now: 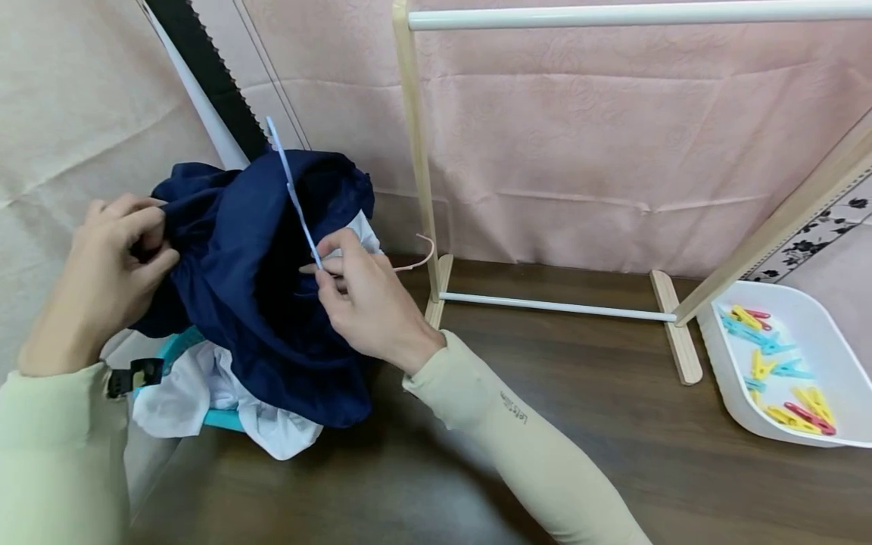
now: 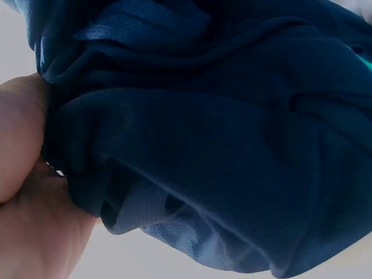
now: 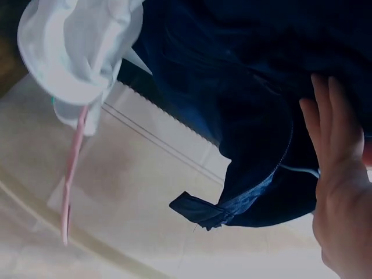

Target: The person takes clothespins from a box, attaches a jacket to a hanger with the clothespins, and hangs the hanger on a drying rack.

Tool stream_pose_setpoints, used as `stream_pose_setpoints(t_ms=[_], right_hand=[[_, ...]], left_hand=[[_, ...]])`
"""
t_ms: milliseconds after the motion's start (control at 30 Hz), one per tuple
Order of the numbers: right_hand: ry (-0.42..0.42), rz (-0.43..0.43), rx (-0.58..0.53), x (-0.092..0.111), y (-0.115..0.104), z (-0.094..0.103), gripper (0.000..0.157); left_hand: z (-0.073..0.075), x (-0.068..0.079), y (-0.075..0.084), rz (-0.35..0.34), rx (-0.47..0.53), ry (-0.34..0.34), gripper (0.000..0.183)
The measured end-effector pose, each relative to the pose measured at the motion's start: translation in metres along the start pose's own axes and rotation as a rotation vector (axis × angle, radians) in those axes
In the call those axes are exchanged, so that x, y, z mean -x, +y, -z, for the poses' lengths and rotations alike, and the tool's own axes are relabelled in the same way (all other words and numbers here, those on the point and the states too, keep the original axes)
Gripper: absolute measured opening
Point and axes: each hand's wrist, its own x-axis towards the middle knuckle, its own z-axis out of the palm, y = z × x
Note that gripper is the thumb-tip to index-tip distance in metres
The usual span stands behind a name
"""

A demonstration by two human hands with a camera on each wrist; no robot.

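Observation:
A navy garment [image 1: 225,250] is bunched up over a pile of laundry, its wide opening facing the right side. My left hand [image 1: 119,257] grips its left edge, and the left wrist view shows thumb and finger on the bunched navy cloth [image 2: 192,145]. At the opening, my right hand [image 1: 368,295] pinches the lower end of a thin light-blue hanger [image 1: 291,185], seen nearly edge-on. Much of the hanger's shape is hidden. In the right wrist view a short piece of the blue hanger [image 3: 299,169] shows beside the hand.
White clothes [image 1: 218,386] spill from a teal basket [image 1: 225,418] beneath. A pink hanger [image 3: 74,168] hangs out of a white garment [image 3: 81,52]. A wooden rack with a white top bar [image 1: 613,14] stands behind; the white tub [image 1: 729,378] at right holds coloured clothespins [image 1: 811,405].

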Motion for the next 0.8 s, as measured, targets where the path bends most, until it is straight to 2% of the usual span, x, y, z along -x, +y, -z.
stream_pose_setpoints(t_ms=[267, 433, 533, 700, 800], right_hand=[[0.044, 0.113, -0.008, 0.025, -0.009, 0.036, 0.016], [0.061, 0.102, -0.107, 0.038, -0.015, 0.057, 0.016], [0.085, 0.107, -0.112, 0.046, -0.019, 0.068, 0.014], [0.127, 0.135, -0.113, 0.058, -0.026, 0.088, 0.014], [0.158, 0.147, -0.145, 0.062, -0.027, 0.098, 0.015]], left_hand=[[0.012, 0.013, 0.047, -0.099, 0.012, 0.12, 0.032], [0.014, 0.018, 0.076, -0.137, 0.029, 0.22, 0.026], [0.014, 0.019, 0.091, -0.157, 0.058, 0.279, 0.024], [0.012, 0.019, 0.112, -0.168, 0.079, 0.365, 0.024], [0.006, 0.016, 0.124, -0.153, 0.118, 0.468, 0.025]])
